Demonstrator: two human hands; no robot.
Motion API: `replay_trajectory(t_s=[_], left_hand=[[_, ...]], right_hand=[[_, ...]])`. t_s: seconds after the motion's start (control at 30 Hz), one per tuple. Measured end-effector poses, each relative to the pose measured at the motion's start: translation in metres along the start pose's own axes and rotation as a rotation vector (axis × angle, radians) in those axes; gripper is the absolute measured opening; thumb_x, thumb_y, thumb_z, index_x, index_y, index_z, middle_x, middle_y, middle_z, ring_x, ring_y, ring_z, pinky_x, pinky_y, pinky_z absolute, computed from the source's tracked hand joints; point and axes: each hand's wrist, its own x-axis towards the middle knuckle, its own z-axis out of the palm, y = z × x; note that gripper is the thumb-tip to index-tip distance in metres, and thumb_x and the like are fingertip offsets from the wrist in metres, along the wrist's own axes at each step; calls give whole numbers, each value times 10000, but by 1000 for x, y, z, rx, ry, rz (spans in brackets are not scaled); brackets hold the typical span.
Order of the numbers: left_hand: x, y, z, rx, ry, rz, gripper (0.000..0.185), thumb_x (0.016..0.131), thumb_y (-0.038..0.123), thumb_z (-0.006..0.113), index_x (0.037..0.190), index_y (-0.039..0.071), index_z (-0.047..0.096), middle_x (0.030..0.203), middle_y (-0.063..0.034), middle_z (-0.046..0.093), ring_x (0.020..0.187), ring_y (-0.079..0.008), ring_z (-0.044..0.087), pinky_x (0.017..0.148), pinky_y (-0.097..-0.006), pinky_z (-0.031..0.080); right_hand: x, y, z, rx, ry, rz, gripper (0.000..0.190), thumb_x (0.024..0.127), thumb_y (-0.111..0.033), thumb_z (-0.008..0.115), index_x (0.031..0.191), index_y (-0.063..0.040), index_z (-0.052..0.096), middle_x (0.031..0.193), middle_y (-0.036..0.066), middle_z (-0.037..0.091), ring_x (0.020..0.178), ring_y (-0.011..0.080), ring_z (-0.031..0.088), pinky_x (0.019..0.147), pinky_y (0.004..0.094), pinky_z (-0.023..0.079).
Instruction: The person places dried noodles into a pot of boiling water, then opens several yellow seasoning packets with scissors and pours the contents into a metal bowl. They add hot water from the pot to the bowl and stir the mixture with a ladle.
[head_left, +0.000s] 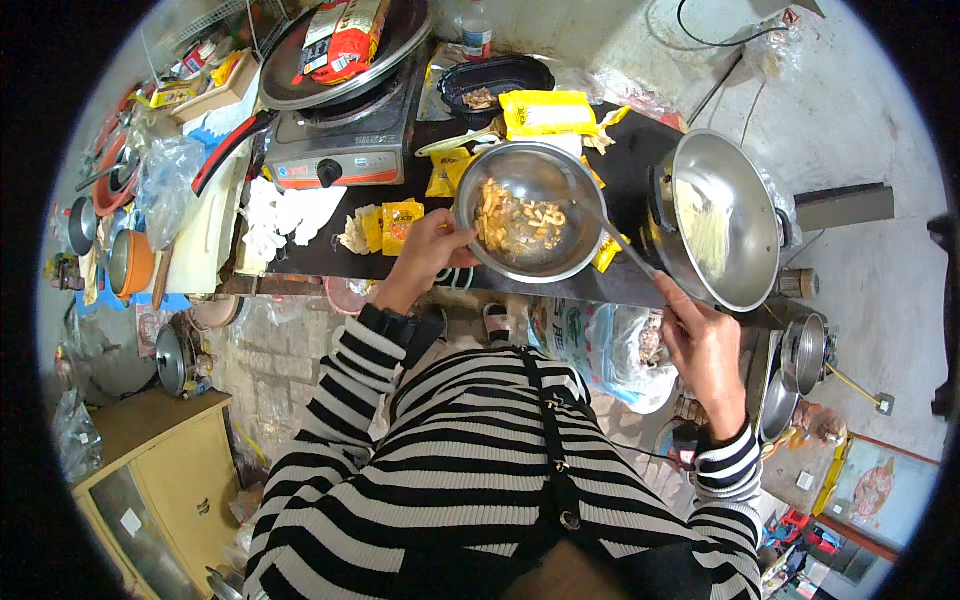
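My left hand (433, 253) grips the left rim of a stainless steel bowl (574, 161). Small yellow-brown food pieces (517, 217) lie in some liquid inside it. My right hand (697, 337) is closed around the handle of a metal utensil (628, 247), whose far end reaches into the bowl; its tip is hard to make out. Right of the bowl stands a deep two-handled metal pot (750, 225) with pale dry noodles (705, 229) in it. Yellow packets (403, 225) lie around the bowl, a larger one (551, 114) just behind it.
A gas stove (337, 154) at the back left carries a wide pan (281, 71) with a red food bag (349, 37) on it. A black plastic tray (525, 71) sits behind the bowl. White crumpled tissues (277, 217) lie near the front edge. Below stands a bagged container (607, 337).
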Motion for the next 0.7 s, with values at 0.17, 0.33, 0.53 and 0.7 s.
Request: replay_trajectory(t_s=[0.17, 0.33, 0.53, 0.7], left_hand=[[6, 4, -13, 45, 12, 25, 115, 864, 66, 620, 851, 3, 525, 816, -99, 624, 655, -176, 666, 576, -279, 589], [-4, 5, -14, 34, 6, 27, 106, 857, 35, 611, 853, -15, 518, 819, -94, 624, 674, -178, 667, 579, -280, 594], [6, -14, -1, 69, 12, 72, 119, 866, 43, 605, 817, -4, 507, 785, -105, 629, 623, -172, 659, 540, -259, 580], [8, -3, -13, 110, 17, 33, 130, 865, 44, 610, 799, 13, 502, 751, -74, 607, 640, -163, 658, 537, -261, 581]], right_hand=[[-7, -2, -1, 14, -39, -53, 502, 708, -35, 644, 1201, -122, 606, 633, 104, 593, 552, 260, 604, 524, 364, 469], [-4, 6, -1, 12, -22, 52, 468, 722, -24, 631, 1181, -113, 615, 620, 99, 584, 542, 268, 596, 526, 366, 469], [-4, -1, 3, 107, -24, 95, 453, 745, 7, 616, 1182, -113, 623, 666, 157, 606, 530, 270, 600, 540, 346, 482], [-10, 24, 9, 84, 172, 13, 463, 758, -13, 630, 1205, -130, 605, 710, 157, 623, 575, 281, 627, 534, 368, 486]])
